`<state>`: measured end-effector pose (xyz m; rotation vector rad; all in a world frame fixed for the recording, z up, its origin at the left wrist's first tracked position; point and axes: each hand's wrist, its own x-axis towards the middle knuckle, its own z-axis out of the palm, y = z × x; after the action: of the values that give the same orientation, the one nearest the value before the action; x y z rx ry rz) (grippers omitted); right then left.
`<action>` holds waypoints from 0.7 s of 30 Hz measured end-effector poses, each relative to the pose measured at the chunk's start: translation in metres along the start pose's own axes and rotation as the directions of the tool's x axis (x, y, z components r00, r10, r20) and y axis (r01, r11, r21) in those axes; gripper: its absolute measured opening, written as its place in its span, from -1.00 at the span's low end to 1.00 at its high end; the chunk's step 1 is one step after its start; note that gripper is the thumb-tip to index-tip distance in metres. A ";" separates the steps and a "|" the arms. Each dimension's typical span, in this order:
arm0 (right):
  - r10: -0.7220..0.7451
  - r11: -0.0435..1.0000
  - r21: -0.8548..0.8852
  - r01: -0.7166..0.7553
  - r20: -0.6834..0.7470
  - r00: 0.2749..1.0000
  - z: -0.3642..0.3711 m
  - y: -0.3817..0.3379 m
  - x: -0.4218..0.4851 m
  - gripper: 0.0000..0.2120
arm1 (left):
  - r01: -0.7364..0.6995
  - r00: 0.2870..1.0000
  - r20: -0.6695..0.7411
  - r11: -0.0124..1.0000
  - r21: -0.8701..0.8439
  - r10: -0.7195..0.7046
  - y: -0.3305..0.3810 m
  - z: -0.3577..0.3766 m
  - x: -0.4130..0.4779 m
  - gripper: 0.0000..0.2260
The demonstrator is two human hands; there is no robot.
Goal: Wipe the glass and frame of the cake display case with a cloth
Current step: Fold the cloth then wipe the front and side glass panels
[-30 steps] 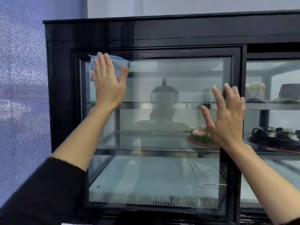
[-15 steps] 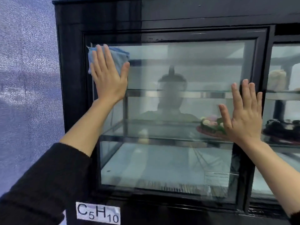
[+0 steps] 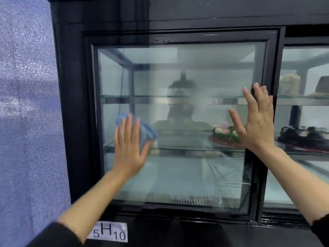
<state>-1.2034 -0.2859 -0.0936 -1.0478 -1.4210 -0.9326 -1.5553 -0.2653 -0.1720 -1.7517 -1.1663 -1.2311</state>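
The black cake display case (image 3: 74, 104) fills the view, with a large glass door pane (image 3: 178, 73) in a black frame. My left hand (image 3: 129, 148) presses a blue cloth (image 3: 147, 132) flat against the lower left part of the glass, fingers straight and blurred by motion. My right hand (image 3: 256, 120) lies flat with spread fingers on the right edge of the pane, over the door's upright frame bar. The glass looks hazy in its middle.
Inside, a decorated cake (image 3: 226, 136) sits on the middle shelf behind my right hand. A dark cake (image 3: 302, 136) and other cakes (image 3: 290, 84) stand behind the right pane. A white label (image 3: 108, 232) is stuck below the door. A blue wall (image 3: 26, 104) is at the left.
My left hand has slid the cloth down the glass from the upper left corner to the lower left part. The right hand stays flat on the door's right edge. The view tilted down slightly.
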 end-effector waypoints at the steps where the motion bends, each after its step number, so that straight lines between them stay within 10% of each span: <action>1: -0.001 1.000 0.023 0.000 0.006 1.000 -0.002 0.001 0.001 -0.41 | 0.042 0.997 -0.066 0.999 -0.025 -0.043 0.008 -0.011 0.054 -0.34; 5: -0.045 0.999 -0.013 0.045 0.001 0.999 0.000 0.007 0.004 -0.40 | 0.144 0.967 -0.202 0.988 -0.062 -0.154 0.031 -0.038 0.180 -0.36; 10: -0.065 0.992 -0.113 0.058 -0.062 0.996 0.008 0.007 0.000 -0.40 | -0.167 0.979 -0.105 0.984 0.053 0.172 0.055 0.011 0.048 -0.37; 16: -0.102 0.995 -0.008 0.102 0.018 0.995 -0.001 0.016 0.004 -0.40 | -0.776 0.630 0.199 0.620 0.117 0.751 0.040 0.027 -0.027 -0.40; 21: -0.029 0.999 -0.019 0.030 0.021 0.999 -0.005 0.027 -0.002 -0.31 | -0.461 0.884 -0.034 0.883 0.090 0.465 0.070 -0.009 0.152 -0.40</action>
<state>-1.1764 -0.2830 -0.0955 -1.0566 -1.4506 -0.9611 -1.4708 -0.2561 -0.0279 -1.7875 -0.6910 -0.9191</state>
